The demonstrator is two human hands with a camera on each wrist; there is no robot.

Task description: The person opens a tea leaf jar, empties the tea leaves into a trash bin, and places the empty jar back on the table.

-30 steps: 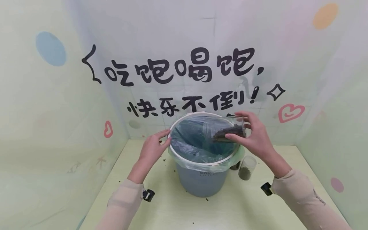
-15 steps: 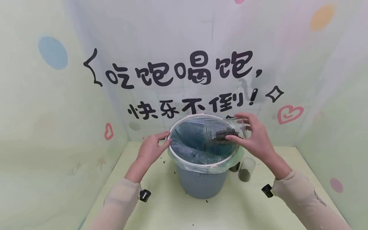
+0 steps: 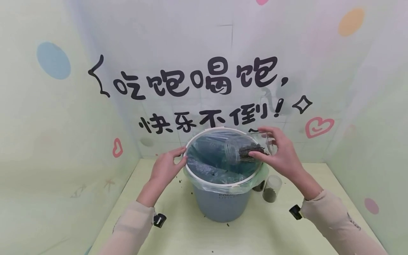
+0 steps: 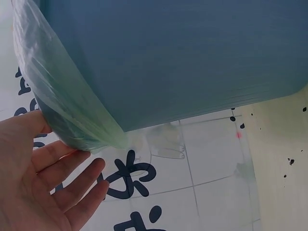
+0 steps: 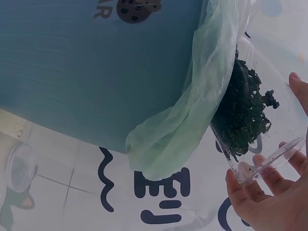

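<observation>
A blue-grey trash bin (image 3: 220, 204), lined with a thin green plastic bag (image 5: 202, 110), stands on the table. My left hand (image 3: 165, 168) holds the bin's left rim, thumb and index finger at the bag-covered edge and the other fingers apart from it in the left wrist view. My right hand (image 3: 283, 154) grips a clear jar (image 3: 234, 150) near its base. The jar lies tilted almost sideways, its mouth over the bin's opening. Dark, leaf-like flakes (image 5: 245, 115) are heaped inside along its lower wall.
Right of the bin stands a small clear container (image 3: 272, 188) with dark contents. Another dark container (image 3: 259, 186) is partly hidden behind the bin. Dark crumbs (image 3: 227, 225) dot the pale table (image 3: 178, 233). A printed wall sheet (image 3: 172, 32) rises behind.
The flakes in the jar have shifted and look looser, sitting nearer its base. The jar and both hands stay nearly in place; the whole view has moved slightly.
</observation>
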